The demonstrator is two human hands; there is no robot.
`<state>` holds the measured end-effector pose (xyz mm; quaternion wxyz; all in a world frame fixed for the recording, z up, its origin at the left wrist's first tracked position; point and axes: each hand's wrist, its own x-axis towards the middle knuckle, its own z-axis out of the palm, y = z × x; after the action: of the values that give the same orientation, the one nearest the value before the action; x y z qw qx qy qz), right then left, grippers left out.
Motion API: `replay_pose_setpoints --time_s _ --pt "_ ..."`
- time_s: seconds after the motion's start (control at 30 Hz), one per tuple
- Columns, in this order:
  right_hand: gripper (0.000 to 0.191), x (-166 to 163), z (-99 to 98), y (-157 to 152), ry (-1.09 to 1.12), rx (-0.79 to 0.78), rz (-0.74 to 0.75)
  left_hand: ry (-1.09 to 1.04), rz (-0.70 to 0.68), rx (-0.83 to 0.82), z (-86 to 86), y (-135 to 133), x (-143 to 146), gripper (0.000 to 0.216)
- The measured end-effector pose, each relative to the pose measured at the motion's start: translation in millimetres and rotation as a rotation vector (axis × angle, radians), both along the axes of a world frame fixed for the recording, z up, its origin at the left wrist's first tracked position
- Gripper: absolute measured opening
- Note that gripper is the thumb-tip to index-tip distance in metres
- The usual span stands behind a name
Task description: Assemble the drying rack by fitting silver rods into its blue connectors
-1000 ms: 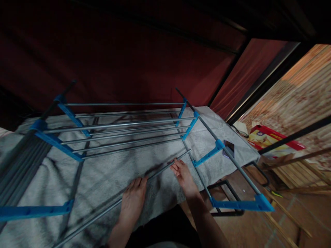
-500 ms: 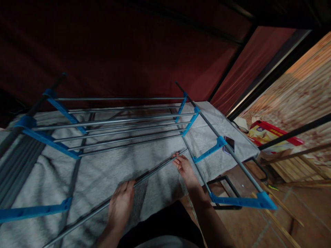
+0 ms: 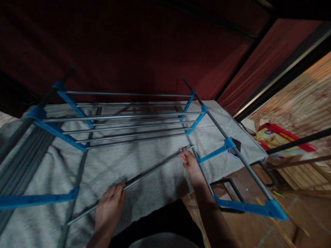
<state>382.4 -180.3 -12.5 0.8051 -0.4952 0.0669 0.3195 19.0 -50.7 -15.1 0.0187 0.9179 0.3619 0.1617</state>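
Left hand [image 3: 110,203], palm down, curls its fingers over a slim metal rod [image 3: 152,170] while the right hand [image 3: 190,161] pinches it near its far end with the fingertips, the rod set slantwise over a grey cloth [image 3: 139,156]; whether it touches the cloth cannot be told. Its long axis runs from near left to far right, out of line with the crossbars [image 3: 121,116] beyond it. Right hand is much the closer to a rod end, and that end sits at the right lower tube [image 3: 205,175], just past the tip of a blue bracket [image 3: 213,153]. At the opposite side, well apart from the left hand, the other end comes to the left lower tube [image 3: 82,167], on the near side of a blue arm [image 3: 38,200]. Contact at either end is unclear. Farther left, grey tubes [image 3: 28,165] lie side by side. On the right, a phone [image 3: 237,145] rests partly hidden behind the upper tube [image 3: 248,170], no mark legible on it. Beyond is a red and yellow box [image 3: 281,139] bearing a dark blue emblem [image 3: 269,132] and a strip of lettering too blurred to read, with no brand to be made out
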Motion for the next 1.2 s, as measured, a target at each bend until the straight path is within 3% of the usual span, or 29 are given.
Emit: replay_pose_setpoints --time_s 0.2,0.4,0.57,0.67,1.03,1.2 --pt "0.019 14 -0.6 0 -0.023 0.006 -0.005 -0.001 0.052 0.018 -0.1 4 -10 0.035" --pt "0.019 23 -18.7 -6 -0.071 -0.041 0.032 -0.002 0.067 0.052 7.3 11 -10 0.035" --pt "0.012 32 -35.1 -12 -0.144 -0.087 0.043 0.037 0.077 0.004 10.7 9 -6 0.035" --pt "0.013 40 -41.6 -13 -0.081 -0.102 0.014 0.050 0.089 -0.038 10.6 7 -4 0.036" --pt "0.016 44 -46.0 -13 -0.109 -0.144 -0.006 0.008 0.118 -0.092 8.2 5 -3 0.035" --pt "0.009 47 -50.2 -15 -0.141 -0.138 0.052 0.004 0.094 -0.086 8.3 8 -4 0.032"
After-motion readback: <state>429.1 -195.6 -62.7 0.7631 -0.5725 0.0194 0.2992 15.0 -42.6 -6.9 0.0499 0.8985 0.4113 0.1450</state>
